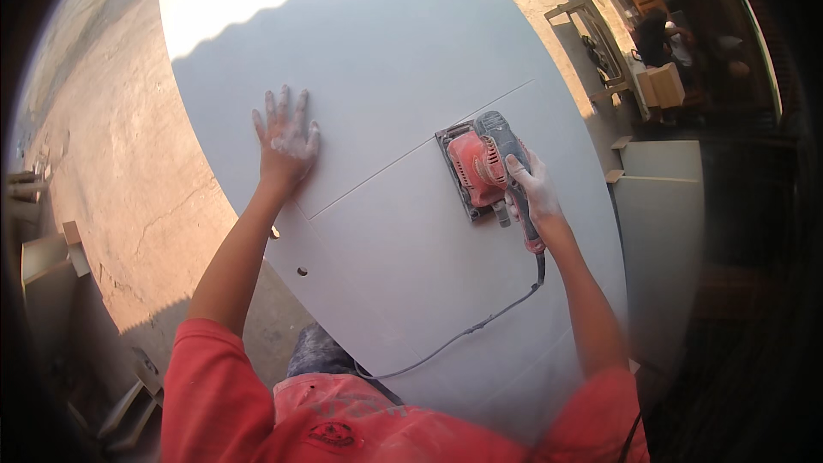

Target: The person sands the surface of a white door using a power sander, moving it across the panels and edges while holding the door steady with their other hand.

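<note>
A large white panel, like a door leaf, lies before me, with a thin straight groove across it and small round holes near its left edge. My left hand, dusted white, rests on the panel with its fingers spread. At the right, my right hand is closed around the handle of a red and dark grey electric sheet sander. The sander's rectangular pad is on the panel beside the groove. Its cable runs over the panel towards my waist. White dust covers the right hand too.
Another pale panel is beyond the right edge. At the upper right are a metal frame, a cardboard-coloured box and a person. Pale boards are at the left, near the concrete floor.
</note>
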{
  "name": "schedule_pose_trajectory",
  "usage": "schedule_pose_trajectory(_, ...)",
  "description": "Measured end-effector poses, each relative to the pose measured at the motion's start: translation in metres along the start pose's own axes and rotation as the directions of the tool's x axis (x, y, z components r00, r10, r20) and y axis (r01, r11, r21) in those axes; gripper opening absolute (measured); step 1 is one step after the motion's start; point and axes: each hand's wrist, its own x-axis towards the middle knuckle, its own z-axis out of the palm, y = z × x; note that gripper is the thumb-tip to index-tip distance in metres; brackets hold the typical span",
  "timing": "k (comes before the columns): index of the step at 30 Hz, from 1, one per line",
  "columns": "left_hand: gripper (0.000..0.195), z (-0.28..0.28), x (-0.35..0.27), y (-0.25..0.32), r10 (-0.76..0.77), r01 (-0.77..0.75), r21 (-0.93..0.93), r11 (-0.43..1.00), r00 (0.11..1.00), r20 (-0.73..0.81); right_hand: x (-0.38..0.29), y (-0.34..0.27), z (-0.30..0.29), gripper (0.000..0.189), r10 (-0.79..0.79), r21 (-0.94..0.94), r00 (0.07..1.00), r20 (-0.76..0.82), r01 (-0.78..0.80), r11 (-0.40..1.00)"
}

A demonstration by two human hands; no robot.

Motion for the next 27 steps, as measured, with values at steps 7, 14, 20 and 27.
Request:
schedule_pose_trajectory(7, 0.065, -0.004, -0.019, -0.018, 0.012, -0.012, -0.006, 1.0, 1.0, -0.002, 0.009, -0.015, -0.022, 0.054, 0.072, -0.023, 0.989, -0.127, -0.076, 0.997)
schedule_pose_trajectory(14, 0.065, -0.002, -0.006, -0.009, 0.007, -0.007, 0.015, 1.0, 1.0, 0.011, 0.003, -0.006, -0.006, 0.05, 0.04, -0.019, 0.997, -0.061, -0.041, 0.999)
schedule_pose_trajectory(20, 0.065, 0.003, 0.013, 0.009, -0.017, 0.017, 0.014, 1.0, 0.999, 0.036, -0.004, -0.013, 0.005, 0.052, 0.049, -0.045, 0.996, 0.071, -0.046, 0.998)
schedule_pose_trajectory(27, 0.065, -0.002, -0.007, -0.01, -0.005, 0.005, -0.04, 0.999, 1.0, 0.006, 0.023, -0.019, -0.025, 0.048, 0.08, -0.066, 0.991, -0.108, -0.088, 0.994)
